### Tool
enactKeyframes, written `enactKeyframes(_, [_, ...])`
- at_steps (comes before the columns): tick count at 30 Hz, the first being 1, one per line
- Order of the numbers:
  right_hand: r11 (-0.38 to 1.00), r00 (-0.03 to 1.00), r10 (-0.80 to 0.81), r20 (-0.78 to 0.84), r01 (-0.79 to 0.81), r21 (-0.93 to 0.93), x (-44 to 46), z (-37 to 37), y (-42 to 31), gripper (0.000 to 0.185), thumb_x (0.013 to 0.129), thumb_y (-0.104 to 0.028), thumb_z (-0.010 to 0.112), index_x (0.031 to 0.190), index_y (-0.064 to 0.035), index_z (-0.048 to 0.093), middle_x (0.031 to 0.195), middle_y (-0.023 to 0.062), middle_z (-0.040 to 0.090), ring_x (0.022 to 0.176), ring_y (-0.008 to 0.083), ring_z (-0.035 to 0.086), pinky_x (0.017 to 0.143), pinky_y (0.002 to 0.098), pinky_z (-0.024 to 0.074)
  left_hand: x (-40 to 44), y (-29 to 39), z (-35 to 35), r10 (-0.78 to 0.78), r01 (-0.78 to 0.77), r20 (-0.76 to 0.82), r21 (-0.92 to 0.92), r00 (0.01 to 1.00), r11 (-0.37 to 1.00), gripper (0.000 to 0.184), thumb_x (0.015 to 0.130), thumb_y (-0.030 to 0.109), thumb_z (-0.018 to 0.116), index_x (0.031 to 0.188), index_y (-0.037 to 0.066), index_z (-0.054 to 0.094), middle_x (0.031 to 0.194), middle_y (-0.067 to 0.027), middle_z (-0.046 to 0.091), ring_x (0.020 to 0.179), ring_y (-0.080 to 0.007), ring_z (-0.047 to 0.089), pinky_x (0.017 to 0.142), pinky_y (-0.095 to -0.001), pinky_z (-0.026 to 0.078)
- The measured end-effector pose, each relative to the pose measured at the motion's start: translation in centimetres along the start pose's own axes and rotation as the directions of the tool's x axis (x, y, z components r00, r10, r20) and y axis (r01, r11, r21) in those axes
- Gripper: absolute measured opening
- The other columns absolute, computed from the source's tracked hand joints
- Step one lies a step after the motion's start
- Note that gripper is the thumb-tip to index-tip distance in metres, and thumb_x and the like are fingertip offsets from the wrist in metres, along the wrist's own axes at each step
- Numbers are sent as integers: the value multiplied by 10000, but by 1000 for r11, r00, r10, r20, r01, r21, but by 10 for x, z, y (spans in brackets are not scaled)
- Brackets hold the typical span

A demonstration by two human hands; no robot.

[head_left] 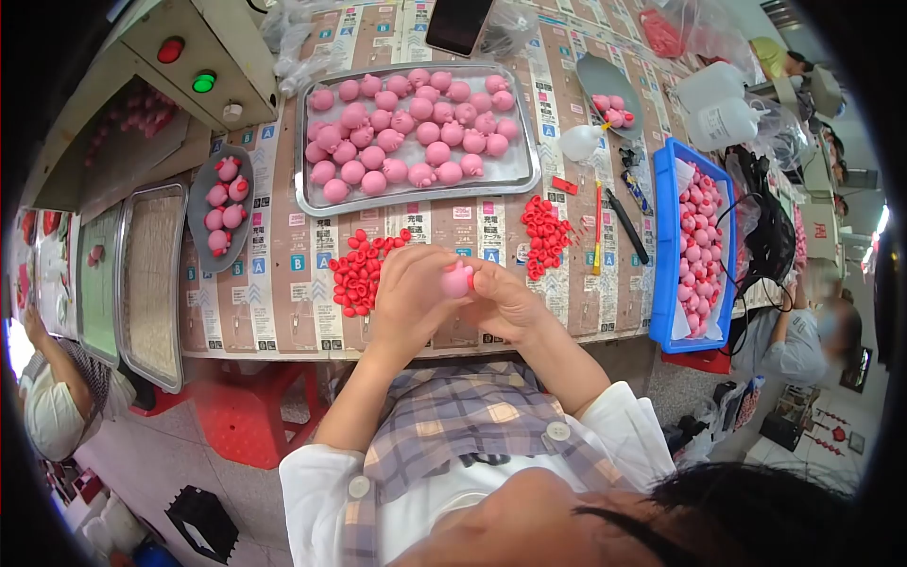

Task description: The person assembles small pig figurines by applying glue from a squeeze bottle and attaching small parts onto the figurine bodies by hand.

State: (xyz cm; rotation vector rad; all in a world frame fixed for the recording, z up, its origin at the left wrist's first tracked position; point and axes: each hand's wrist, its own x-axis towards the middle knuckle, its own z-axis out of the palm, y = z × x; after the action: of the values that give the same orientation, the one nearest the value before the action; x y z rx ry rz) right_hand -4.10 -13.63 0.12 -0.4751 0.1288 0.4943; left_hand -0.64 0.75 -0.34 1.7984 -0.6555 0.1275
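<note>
Near the table's front edge, a pink ball-shaped piece [457,281] with a small red part on its right side sits between my two hands. My left hand [413,288] curls round its left side. My right hand [507,300] pinches it at the red part. Small red rings [357,276] lie in a pile left of my hands, and smaller red pieces [548,238] form another pile to the right. Behind them a metal tray [425,196] holds several pink balls [437,154].
On the left are a grey dish [200,227] of pink pieces, metal trays [151,373] and a machine [231,57]. To the right stand a squeeze bottle [580,143], a black pen-like tool [625,225] and a blue crate [664,236]. People sit at both sides.
</note>
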Motion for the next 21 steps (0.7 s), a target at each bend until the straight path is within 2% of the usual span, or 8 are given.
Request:
enactKeyframes(5, [998,999,-38,-16,37,-57,0,-6,4,513,769,-298,598,1130,23,424,983,142,556,945,215,537,839,315,420,0,-2,1,24,-24,9,-5,1000,1000,434,559,113,725,952,44,552,953,-87,522,901,-241,485,800,-336,382])
enactKeyframes(11, [996,999,33,-15,-32,86,-2,-10,6,482,769,-310,594,1103,5,447,990,139,551,952,219,532,856,331,407,-1,-1,3,-17,18,20,-44,1000,999,444,553,152,741,938,38,551,960,-89,523,895,-242,491,787,-337,388])
enactKeyframes(14, [970,988,108,-109,-81,227,-4,-9,12,461,772,-317,589,1098,-21,453,1003,129,542,948,215,531,858,344,402,2,2,1,-10,12,41,-34,999,999,437,544,189,752,907,36,562,925,-83,540,869,-242,501,771,-337,394])
enactKeyframes(19, [976,996,55,69,-68,208,-6,-29,17,457,768,-283,601,1114,-37,433,1000,117,536,922,193,537,837,335,413,6,5,-2,127,-128,62,13,990,992,438,525,246,760,869,44,581,855,-66,563,822,-235,516,746,-340,398])
enactKeyframes(21, [978,993,36,116,-59,200,-8,-26,13,458,764,-272,608,1116,-35,433,995,117,539,914,187,539,830,325,416,8,5,0,164,-166,86,17,983,986,449,526,256,758,881,46,581,889,-69,558,842,-231,509,750,-341,399])
